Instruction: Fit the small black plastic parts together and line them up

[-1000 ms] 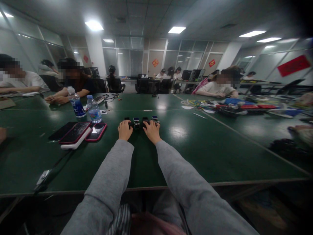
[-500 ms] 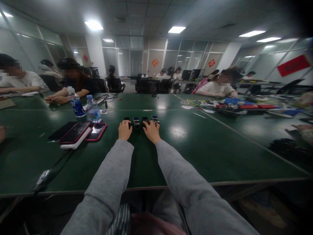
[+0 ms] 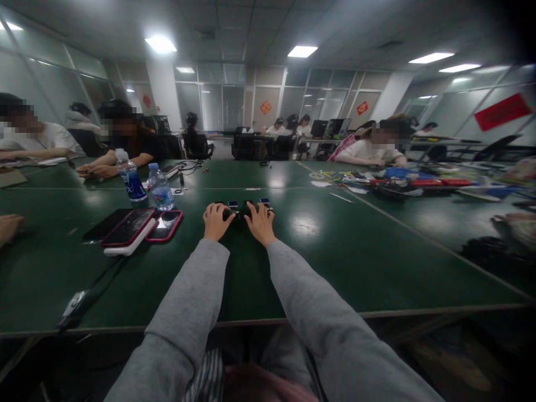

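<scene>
Two small black devices with little screens lie side by side on the green table. My left hand (image 3: 216, 221) is over the left device (image 3: 233, 207), its thumb and fingers bent around the near and left parts. My right hand (image 3: 260, 223) rests on the right device (image 3: 265, 203) in the same way, thumb at its left side. Both hands have curved fingers wrapped on the devices, which stay on the tabletop. The palms and fingers hide much of each device.
To the left lie phones (image 3: 164, 225) and a white power bank (image 3: 129, 241) with a cable. Two bottles (image 3: 161, 190) stand behind them. Cables and tools (image 3: 393, 181) are heaped at the right. People (image 3: 125, 137) sit around the table (image 3: 326, 268).
My left hand has shifted slightly right, and its thumb and fingers now cover more of the left device. My right hand has barely moved. Another person's hand reaches farther in at the left edge.
</scene>
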`<state>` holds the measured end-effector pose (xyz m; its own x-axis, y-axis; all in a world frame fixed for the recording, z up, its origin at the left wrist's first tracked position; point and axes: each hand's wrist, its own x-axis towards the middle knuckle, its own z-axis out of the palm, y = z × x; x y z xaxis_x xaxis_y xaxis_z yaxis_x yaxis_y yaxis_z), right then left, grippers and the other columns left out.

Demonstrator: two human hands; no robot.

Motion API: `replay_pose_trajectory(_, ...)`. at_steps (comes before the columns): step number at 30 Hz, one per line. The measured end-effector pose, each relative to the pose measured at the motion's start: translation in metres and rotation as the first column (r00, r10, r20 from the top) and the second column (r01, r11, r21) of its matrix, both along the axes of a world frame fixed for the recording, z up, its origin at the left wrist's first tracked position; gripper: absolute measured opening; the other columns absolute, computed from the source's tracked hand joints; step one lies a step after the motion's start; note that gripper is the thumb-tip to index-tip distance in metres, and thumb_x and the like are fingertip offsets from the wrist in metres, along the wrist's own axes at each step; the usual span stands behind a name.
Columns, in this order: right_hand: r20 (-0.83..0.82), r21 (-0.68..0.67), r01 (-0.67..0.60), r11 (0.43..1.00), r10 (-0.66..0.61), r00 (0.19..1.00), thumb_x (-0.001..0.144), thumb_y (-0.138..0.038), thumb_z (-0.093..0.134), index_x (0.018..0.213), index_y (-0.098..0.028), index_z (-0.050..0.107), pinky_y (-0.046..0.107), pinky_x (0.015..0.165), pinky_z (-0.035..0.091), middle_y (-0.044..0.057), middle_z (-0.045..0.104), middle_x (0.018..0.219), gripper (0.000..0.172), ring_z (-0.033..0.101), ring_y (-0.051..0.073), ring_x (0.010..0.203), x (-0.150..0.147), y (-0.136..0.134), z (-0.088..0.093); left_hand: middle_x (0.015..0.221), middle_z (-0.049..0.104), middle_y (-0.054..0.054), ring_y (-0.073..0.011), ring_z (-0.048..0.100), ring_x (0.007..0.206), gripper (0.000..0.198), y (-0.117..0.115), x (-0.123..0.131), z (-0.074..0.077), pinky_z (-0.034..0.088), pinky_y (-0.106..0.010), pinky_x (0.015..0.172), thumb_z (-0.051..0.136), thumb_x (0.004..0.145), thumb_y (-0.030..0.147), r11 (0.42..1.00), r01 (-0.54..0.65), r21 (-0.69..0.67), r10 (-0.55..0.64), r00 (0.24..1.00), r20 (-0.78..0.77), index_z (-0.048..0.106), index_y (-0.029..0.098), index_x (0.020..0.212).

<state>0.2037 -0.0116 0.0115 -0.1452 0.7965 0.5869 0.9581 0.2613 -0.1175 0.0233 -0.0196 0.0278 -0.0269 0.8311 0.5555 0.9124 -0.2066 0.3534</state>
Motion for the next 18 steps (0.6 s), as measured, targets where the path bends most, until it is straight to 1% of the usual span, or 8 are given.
replay_pose_trajectory(4,-0.106,0.032,0.041,0.999,-0.037,0.994,0.1,-0.038,0.032,0.144,-0.029,0.037,0.048,0.1,0.027,0.015,0.034,0.142,0.046,0.032,0.028,0.127,0.007,0.005,-0.001,0.136,0.051,-0.006,-0.031,0.031,0.136,0.031,-0.002,0.001,-0.001,0.029,-0.05,0.108,0.065,0.084,0.044,0.999,0.038,-0.029,-0.039,0.997,-0.063,0.064,0.031,0.113)
replay_pose_trajectory(7,-0.202,0.028,0.083,0.996,-0.075,0.977,0.1,-0.035,0.03,0.141,-0.029,0.041,0.05,0.1,0.028,0.014,0.035,0.142,0.043,0.032,0.028,0.127,0.016,0.012,-0.004,0.137,0.051,-0.006,-0.0311,0.03,0.136,0.028,0.001,-0.001,-0.005,0.029,-0.052,0.108,0.064,0.086,0.039,0.998,0.046,-0.041,-0.049,0.996,-0.077,0.065,0.032,0.113)
replay_pose_trajectory(13,-0.367,-0.075,0.151,0.986,-0.168,0.915,0.098,-0.03,0.033,0.132,-0.03,0.052,0.051,0.098,0.032,0.013,0.038,0.138,0.04,0.037,0.028,0.122,0.029,0.024,-0.012,0.137,0.05,-0.005,-0.0303,0.031,0.135,0.026,0.003,-0.005,-0.008,0.029,-0.053,0.107,0.062,0.087,0.037,0.996,0.069,-0.048,-0.073,0.995,-0.073,0.065,0.033,0.114)
replay_pose_trajectory(18,-0.408,-0.121,0.153,0.981,-0.189,0.893,0.097,-0.031,0.036,0.131,-0.032,0.054,0.051,0.098,0.034,0.012,0.038,0.137,0.038,0.038,0.029,0.122,0.031,0.028,-0.014,0.136,0.051,-0.005,-0.0302,0.032,0.134,0.025,0.005,-0.006,-0.009,0.031,-0.053,0.106,0.061,0.088,0.037,0.997,0.064,-0.036,-0.066,0.996,-0.06,0.065,0.033,0.113)
